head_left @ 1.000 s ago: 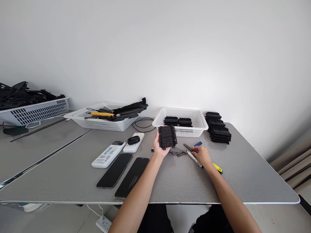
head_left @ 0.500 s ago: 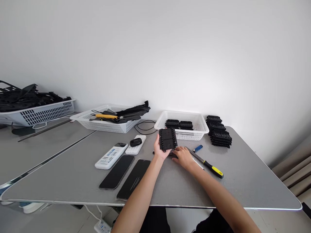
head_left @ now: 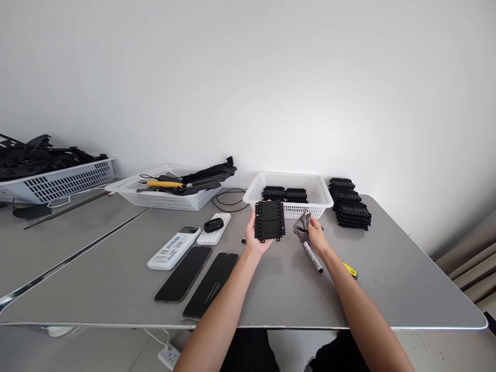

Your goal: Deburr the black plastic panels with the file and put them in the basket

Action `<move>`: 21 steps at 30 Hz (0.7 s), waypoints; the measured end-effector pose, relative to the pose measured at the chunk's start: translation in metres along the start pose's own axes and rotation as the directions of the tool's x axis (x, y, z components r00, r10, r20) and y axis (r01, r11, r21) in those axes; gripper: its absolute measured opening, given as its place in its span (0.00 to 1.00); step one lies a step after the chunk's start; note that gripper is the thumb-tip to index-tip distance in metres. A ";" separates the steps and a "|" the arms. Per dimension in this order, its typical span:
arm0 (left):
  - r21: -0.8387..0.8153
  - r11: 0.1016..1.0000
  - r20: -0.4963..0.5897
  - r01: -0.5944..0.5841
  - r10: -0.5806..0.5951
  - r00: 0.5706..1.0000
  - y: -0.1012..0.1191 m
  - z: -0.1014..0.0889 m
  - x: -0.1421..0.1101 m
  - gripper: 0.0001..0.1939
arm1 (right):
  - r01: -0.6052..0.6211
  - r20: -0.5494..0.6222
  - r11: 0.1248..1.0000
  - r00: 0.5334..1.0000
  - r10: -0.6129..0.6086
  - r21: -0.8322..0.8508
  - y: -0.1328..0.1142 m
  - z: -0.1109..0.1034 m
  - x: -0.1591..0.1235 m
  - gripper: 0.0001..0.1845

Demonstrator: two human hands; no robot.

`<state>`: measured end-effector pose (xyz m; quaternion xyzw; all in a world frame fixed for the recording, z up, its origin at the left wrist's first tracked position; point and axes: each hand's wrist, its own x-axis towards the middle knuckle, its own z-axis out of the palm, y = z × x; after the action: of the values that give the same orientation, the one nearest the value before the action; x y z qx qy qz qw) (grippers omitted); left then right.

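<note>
On my left hand [head_left: 257, 238] rests a black rectangular plastic part [head_left: 269, 220] with toothed side edges, gripped by the thumb at its left side. Just to the right, my right hand [head_left: 316, 236] pinches a crumpled grey cloth [head_left: 302, 225], raised off the table. Beneath that hand lies a white marker [head_left: 312, 257] with a black cap. The yellow end of a file handle [head_left: 351, 270] pokes out from behind my right forearm; the rest of the file is mostly hidden.
Behind my hands stands a white basket [head_left: 287, 211] with similar black parts. More such parts are stacked [head_left: 352, 214] to its right. Two phones [head_left: 184, 274], white power banks [head_left: 173, 249] and a black cable [head_left: 228, 209] lie to the left. Two further baskets [head_left: 170, 200] hold black pieces.
My right hand let go of the file, moved left to the grey cloth, picked it up and carried it back right. My left hand keeps holding the black part.
</note>
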<state>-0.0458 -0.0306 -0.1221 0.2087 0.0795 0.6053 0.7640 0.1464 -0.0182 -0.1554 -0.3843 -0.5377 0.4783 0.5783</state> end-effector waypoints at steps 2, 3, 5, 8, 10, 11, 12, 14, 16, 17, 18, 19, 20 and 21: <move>0.025 0.998 -0.021 0.055 -0.055 0.998 -0.006 0.001 -0.001 0.26 | -0.061 0.030 0.992 0.998 0.058 0.112 0.000 0.003 -0.001 0.15; 0.035 0.996 -0.028 0.081 -0.080 0.996 -0.009 0.001 -0.001 0.26 | -0.072 0.037 0.986 0.997 0.068 0.147 -0.001 0.006 -0.002 0.15; 0.048 0.993 -0.033 0.111 -0.110 0.993 -0.014 0.002 -0.002 0.25 | -0.056 0.021 0.988 0.998 0.054 0.145 -0.003 0.009 -0.005 0.15; 0.049 0.992 -0.059 0.117 -0.114 0.992 -0.018 0.002 -0.001 0.24 | -0.038 -0.031 0.996 0.999 0.041 0.080 -0.008 0.013 -0.009 0.14; 0.048 0.993 -0.096 0.111 -0.106 0.990 -0.019 0.001 0.000 0.22 | -0.040 -0.038 0.998 0.998 0.042 0.047 -0.012 0.015 -0.011 0.14; 0.048 0.993 -0.109 0.106 -0.100 0.989 -0.019 0.000 0.000 0.22 | -0.040 -0.032 0.998 0.999 0.041 0.038 -0.012 0.016 -0.012 0.14; 0.048 0.994 -0.117 0.102 -0.096 0.988 -0.019 -0.001 0.001 0.22 | -0.040 -0.023 0.999 0.999 0.041 0.030 -0.013 0.018 -0.013 0.14; 0.050 0.994 -0.115 0.095 -0.089 0.989 -0.019 -0.002 0.001 0.22 | -0.051 -0.007 0.999 0.999 0.051 0.006 -0.012 0.019 -0.014 0.14; 0.050 0.993 -0.116 0.103 -0.097 0.989 -0.020 -0.004 0.001 0.22 | -0.071 -0.022 0.997 0.997 0.070 -0.023 -0.010 0.019 -0.016 0.16; 0.050 0.992 -0.120 0.112 -0.105 0.987 -0.020 -0.005 0.001 0.22 | -0.074 -0.041 0.997 0.997 0.072 -0.039 -0.009 0.019 -0.016 0.20; 0.050 0.992 -0.125 0.118 -0.111 0.986 -0.020 -0.006 0.002 0.22 | -0.062 -0.070 0.996 0.996 0.058 -0.060 -0.008 0.018 -0.017 0.25; 0.050 0.991 -0.131 0.123 -0.116 0.985 -0.021 -0.006 0.002 0.22 | -0.032 -0.105 0.995 0.994 0.022 -0.091 -0.008 0.016 -0.017 0.29; 0.051 0.990 -0.135 0.128 -0.120 0.983 -0.021 -0.007 0.002 0.22 | 0.020 -0.141 0.991 0.989 -0.039 -0.136 -0.008 0.015 -0.018 0.31; 0.052 0.990 -0.137 0.129 -0.121 0.983 -0.021 -0.008 0.002 0.22 | 0.087 -0.164 0.977 0.979 -0.120 -0.194 -0.009 0.013 -0.018 0.31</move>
<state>-0.0296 -0.0308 -0.1376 0.1854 0.1614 0.5661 0.7869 0.1351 -0.0383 -0.1499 -0.4485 -0.5465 0.3594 0.6091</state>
